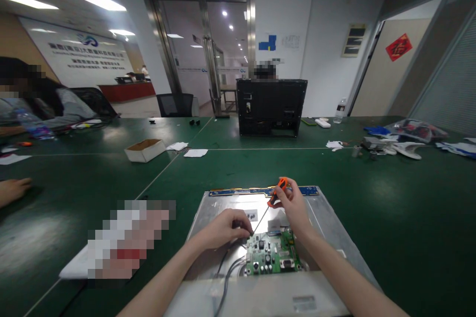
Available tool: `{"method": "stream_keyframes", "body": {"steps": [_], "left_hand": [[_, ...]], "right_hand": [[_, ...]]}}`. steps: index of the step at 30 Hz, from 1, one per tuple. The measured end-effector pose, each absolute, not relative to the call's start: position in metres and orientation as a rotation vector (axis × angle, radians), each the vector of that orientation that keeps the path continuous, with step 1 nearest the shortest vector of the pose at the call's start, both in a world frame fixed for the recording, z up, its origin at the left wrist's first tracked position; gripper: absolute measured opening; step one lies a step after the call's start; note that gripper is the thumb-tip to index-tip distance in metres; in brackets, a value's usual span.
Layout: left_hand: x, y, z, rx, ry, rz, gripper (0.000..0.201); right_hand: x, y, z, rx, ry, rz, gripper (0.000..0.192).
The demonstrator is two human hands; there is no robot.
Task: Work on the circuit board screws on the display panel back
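Observation:
My right hand [295, 205] grips an orange and black screwdriver [278, 191], its thin shaft slanting down to the left. The tip meets the upper left corner of a green circuit board [273, 252]. Close beside that tip, my left hand [230, 228] has its fingers closed together; whether they pinch anything is hidden. The board lies on the silvery back of a flat display panel [320, 213]. A narrow blue circuit strip [238, 191] runs along the panel's far edge. Dark cables [227, 277] lead away from the board's left side.
A black monitor housing [273, 106] stands across the green table [409, 208]. An open cardboard box [145, 151] sits to the left, near paper scraps [196, 153]. Bags and loose parts [394, 143] lie at right. Another person's hand [15, 190] rests at far left.

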State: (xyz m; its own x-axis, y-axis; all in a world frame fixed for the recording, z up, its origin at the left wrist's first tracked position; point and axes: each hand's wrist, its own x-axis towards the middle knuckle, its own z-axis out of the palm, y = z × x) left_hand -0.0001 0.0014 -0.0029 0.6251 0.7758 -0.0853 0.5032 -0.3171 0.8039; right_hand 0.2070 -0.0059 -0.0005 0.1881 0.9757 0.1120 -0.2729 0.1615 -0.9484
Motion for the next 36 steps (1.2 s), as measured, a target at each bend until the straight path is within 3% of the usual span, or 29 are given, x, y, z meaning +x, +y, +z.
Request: {"method": "stream_keyframes", "body": {"steps": [9, 20, 36], "left_hand": [[-0.001, 0.001, -0.001, 1.963, 0.94, 0.434, 0.011], [0.0, 0.001, -0.001, 1.981, 0.93, 0.411, 0.009], [-0.001, 0.003, -0.002, 2.008, 0.885, 0.421, 0.013]], "right_hand": [[0.197, -0.029, 0.004, -0.972, -1.287, 0.772, 0.036], [0.192, -0.036, 0.001, -0.871, -1.524, 0.498, 0.033], [0.19, -0.034, -0.007, -0.852, -1.659, 0.363, 0.039]]}}
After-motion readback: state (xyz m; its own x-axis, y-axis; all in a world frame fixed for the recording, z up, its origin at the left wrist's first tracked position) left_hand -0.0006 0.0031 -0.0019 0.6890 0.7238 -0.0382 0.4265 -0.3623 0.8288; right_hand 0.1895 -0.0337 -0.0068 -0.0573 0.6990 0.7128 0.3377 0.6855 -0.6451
